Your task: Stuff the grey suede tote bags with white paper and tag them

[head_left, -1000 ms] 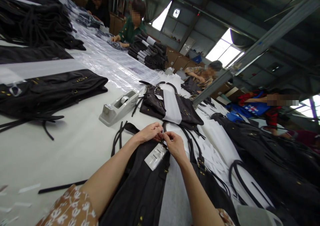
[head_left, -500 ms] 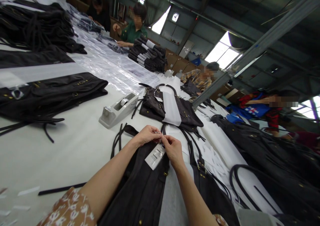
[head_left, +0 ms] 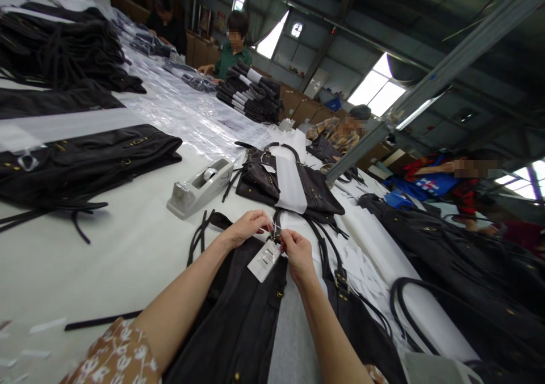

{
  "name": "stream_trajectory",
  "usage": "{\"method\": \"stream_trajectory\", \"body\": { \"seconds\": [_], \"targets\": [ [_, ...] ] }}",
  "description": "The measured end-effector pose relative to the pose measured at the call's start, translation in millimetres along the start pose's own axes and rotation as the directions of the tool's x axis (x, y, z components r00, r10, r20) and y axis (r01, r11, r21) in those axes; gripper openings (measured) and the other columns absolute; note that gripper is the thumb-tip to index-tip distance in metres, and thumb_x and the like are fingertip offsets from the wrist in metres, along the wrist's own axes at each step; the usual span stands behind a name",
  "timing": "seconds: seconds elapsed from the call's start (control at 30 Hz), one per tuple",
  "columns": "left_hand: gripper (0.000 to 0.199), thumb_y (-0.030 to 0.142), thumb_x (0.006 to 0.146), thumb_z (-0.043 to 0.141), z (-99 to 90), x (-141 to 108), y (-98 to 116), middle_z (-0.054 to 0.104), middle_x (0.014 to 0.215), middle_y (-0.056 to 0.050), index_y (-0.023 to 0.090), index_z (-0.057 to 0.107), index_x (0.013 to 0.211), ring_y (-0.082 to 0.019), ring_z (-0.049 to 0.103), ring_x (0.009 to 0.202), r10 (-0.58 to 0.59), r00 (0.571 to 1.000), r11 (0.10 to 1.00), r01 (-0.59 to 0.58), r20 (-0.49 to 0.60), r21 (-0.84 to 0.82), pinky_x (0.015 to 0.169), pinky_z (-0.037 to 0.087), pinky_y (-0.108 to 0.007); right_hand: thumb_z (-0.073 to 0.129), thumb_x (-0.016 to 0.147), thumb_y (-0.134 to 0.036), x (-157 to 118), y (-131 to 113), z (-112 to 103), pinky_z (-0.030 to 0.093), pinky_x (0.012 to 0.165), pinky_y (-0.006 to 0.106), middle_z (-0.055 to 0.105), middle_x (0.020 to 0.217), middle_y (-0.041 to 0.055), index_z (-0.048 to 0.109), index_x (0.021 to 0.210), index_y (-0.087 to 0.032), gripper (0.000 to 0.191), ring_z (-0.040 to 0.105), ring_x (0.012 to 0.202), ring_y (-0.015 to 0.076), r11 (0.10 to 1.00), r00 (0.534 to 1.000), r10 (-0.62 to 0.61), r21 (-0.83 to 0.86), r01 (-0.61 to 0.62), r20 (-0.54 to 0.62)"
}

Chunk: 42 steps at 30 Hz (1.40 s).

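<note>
A dark leather handbag [head_left: 232, 310] lies in front of me, a band of white paper [head_left: 293, 333] across it. Over its upper part hangs a white hang tag [head_left: 264, 261] with printed lines. My left hand [head_left: 251, 226] is closed in a pinch at a thin pale tag string [head_left: 276, 226] just above the tag. On the other side, my right hand [head_left: 297, 252] pinches the same string between thumb and forefinger, close to the bag's handle loop. The string's exact path between the fingertips is too fine to follow.
A grey tape dispenser [head_left: 200, 188] stands left of my hands. Beyond them lies another paper-banded handbag [head_left: 259, 180]. More dark bags [head_left: 80, 163] are at left, and a white roll [head_left: 383, 248] runs along the right. Co-workers stand around the tables; a metal post [head_left: 366, 148] slants up.
My hands have moved slightly apart, and the pale string now shows between them. The tag has shifted up a little. A co-worker in green has lowered a hand.
</note>
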<state>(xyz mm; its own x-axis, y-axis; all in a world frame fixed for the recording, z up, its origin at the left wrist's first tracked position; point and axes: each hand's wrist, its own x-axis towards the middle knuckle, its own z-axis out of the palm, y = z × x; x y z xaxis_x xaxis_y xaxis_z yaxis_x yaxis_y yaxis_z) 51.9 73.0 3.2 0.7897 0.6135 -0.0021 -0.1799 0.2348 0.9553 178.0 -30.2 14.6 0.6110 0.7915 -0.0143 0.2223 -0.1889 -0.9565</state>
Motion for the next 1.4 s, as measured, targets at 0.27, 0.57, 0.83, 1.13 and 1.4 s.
{"method": "stream_trajectory", "body": {
  "seconds": [0.27,0.57,0.83,1.13,1.4],
  "targets": [
    [0.024,0.026,0.062,0.070,-3.1,-3.3,2.1,0.047,0.054,0.008,0.015,0.055,0.078,-0.004,0.042,0.047,0.002,1.000,0.988,0.001,0.022,-0.155,0.049,0.031,-0.019,0.046,0.071,-0.016,-23.2,-9.1,-30.7,0.046,0.090,0.038,0.066,0.109,0.0065,0.064,0.110,-0.020,0.044,0.060,0.101,0.0212,0.863,0.883,-0.259,-0.316,0.393,0.390],
    [0.025,0.023,0.066,0.067,-6.7,-0.7,3.5,0.065,0.082,-0.002,0.018,0.050,0.084,-0.007,0.056,0.062,0.027,0.996,0.912,-0.060,-0.088,-0.405,0.068,0.048,-0.025,0.045,0.072,-0.003,-33.6,-22.4,-28.3,0.037,0.098,0.043,0.053,0.133,0.0038,0.062,0.118,-0.027,0.054,0.050,0.114,0.0237,0.580,0.682,-0.238,-0.463,0.671,0.691],
    [0.040,0.008,0.057,0.072,-8.2,2.7,-8.2,0.067,0.098,-0.010,0.018,0.035,0.067,-0.014,0.066,0.076,-0.070,0.982,0.898,-0.014,-0.174,-0.441,0.061,0.050,-0.021,0.050,0.087,-0.044,-16.7,-5.5,-19.8,0.045,0.083,0.036,0.068,0.095,0.0059,0.065,0.105,-0.021,0.033,0.059,0.089,0.0220,0.949,0.946,-0.230,-0.164,0.271,0.230],
    [0.046,0.021,0.058,0.083,2.0,5.8,-11.3,0.068,0.097,-0.011,0.017,0.043,0.081,-0.014,0.067,0.075,-0.022,0.995,0.902,-0.024,-0.101,-0.431,0.068,0.051,-0.024,0.056,0.078,-0.055,5.4,-22.4,-28.5,0.045,0.063,0.026,0.066,0.083,0.0045,0.062,0.102,-0.015,0.047,0.058,0.069,0.0175,0.995,0.988,-0.102,-0.003,0.103,0.114],
    [0.065,0.021,0.063,0.078,9.0,3.1,-10.1,0.069,0.101,-0.010,0.017,0.045,0.119,-0.013,0.064,0.077,0.102,0.989,0.983,-0.117,-0.111,-0.139,0.075,0.049,-0.027,0.047,0.082,-0.043,13.3,-50.5,-27.1,0.029,0.051,0.023,0.052,0.052,-0.0014,0.062,0.062,-0.017,0.035,0.048,0.055,0.0131,0.705,0.897,-0.069,-0.615,0.353,0.436]
  ]
}}
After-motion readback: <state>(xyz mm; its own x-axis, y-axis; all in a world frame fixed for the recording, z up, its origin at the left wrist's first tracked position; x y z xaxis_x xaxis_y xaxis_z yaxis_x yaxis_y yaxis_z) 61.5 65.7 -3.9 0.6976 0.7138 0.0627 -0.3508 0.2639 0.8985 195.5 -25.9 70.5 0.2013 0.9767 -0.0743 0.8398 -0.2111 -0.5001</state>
